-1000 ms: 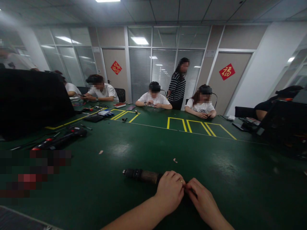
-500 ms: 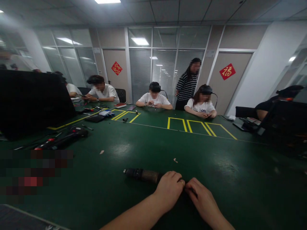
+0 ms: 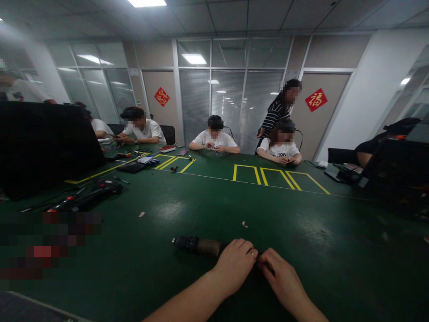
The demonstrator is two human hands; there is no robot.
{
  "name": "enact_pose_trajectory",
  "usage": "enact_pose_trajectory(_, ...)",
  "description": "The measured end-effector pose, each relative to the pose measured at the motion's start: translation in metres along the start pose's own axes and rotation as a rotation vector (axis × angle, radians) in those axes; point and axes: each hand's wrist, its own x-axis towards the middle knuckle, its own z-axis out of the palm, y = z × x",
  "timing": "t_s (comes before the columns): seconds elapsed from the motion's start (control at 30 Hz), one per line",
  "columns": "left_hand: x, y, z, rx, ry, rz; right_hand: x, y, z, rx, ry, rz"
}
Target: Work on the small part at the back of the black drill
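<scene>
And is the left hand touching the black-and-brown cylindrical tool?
Touching: the head view shows the left hand curled over the right part of the black-and-brown cylindrical tool.

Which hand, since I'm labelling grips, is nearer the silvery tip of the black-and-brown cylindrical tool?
Left. The left hand curls over the tool, right of the tip; the right hand is farther right.

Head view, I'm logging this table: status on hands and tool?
Left hand closed over right end of dark tool. Right hand close beside, its hold hidden. Two small scraps beyond, touching neither hand.
</scene>
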Motion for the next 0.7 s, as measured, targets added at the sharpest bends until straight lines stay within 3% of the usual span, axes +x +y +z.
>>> enact_pose_trajectory(0.2, -0.001, 0.004, -0.009, -0.032, -0.042, -0.027, 0.000, 0.001, 0.000, -0.013, 0.007, 0.006)
enact_pose_trajectory(0.5, 0.000, 0.001, -0.001, -0.003, -0.016, -0.003, -0.001, 0.000, 0.000, -0.011, 0.019, -0.023)
enact_pose_trajectory(0.7, 0.003, 0.010, -0.010, 0.031, -0.083, -0.084, 0.000, 0.000, 0.000, -0.042, 0.013, -0.001)
